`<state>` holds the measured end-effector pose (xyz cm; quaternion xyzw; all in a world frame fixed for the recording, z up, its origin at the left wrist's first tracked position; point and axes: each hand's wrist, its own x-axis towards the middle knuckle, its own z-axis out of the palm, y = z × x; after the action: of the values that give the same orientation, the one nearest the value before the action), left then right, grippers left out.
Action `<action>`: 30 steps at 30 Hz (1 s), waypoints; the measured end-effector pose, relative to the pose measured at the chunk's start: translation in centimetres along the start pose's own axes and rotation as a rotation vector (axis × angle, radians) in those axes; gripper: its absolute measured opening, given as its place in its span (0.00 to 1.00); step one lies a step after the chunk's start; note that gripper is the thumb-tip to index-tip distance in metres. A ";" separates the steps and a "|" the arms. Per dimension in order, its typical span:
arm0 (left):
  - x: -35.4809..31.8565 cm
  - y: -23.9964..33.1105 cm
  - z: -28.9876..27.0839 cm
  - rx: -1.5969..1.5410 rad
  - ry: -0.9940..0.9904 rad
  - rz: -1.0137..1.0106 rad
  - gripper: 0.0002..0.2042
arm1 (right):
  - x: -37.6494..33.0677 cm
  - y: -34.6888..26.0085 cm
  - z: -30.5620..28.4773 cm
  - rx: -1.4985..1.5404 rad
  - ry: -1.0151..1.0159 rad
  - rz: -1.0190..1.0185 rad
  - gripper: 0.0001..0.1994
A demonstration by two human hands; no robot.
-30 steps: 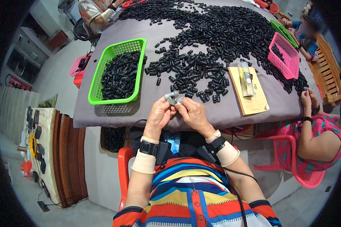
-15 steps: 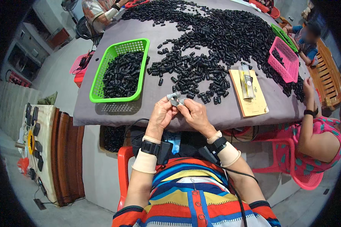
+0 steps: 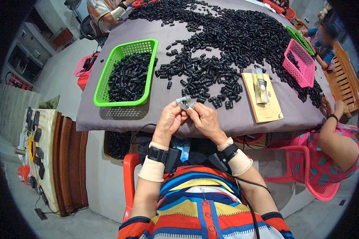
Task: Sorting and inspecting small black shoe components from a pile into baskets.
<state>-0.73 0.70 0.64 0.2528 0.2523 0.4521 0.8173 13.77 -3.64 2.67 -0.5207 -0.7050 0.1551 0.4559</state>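
Note:
My left hand (image 3: 170, 119) and my right hand (image 3: 205, 120) meet over the near edge of the grey-covered table (image 3: 163, 97). Together their fingertips pinch a small shiny silver piece (image 3: 185, 102). Just beyond it lies a wide heap of small black plastic parts (image 3: 231, 40). Both wrists carry beige bands and black strapped devices.
A green basket (image 3: 125, 75) full of black parts sits at the left. A pink basket (image 3: 298, 63) and a yellow board with a clear tube (image 3: 262, 95) lie at the right. Another person's arm (image 3: 334, 135) rests at the right edge, by a red chair.
My hands stay together at the table edge, turning the silver piece slightly between the fingers. The view has shifted a little.

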 end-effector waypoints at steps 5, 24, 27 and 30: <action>-0.1 0.0 -0.2 -0.004 -0.026 -0.013 0.09 | 0.1 -0.1 0.2 -0.010 0.030 0.005 0.10; -0.2 0.3 0.2 -0.029 -0.016 -0.036 0.08 | 0.1 0.1 -0.1 0.013 0.008 -0.020 0.10; -0.1 0.4 -0.3 -0.046 -0.036 -0.039 0.09 | 0.1 0.1 0.2 0.000 0.027 -0.029 0.10; -0.1 0.2 -0.3 -0.013 -0.013 -0.025 0.09 | 0.1 0.1 0.3 0.000 0.045 -0.015 0.10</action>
<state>-1.08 0.77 0.53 0.2475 0.2472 0.4416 0.8262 13.53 -3.45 2.50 -0.5187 -0.6986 0.1397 0.4727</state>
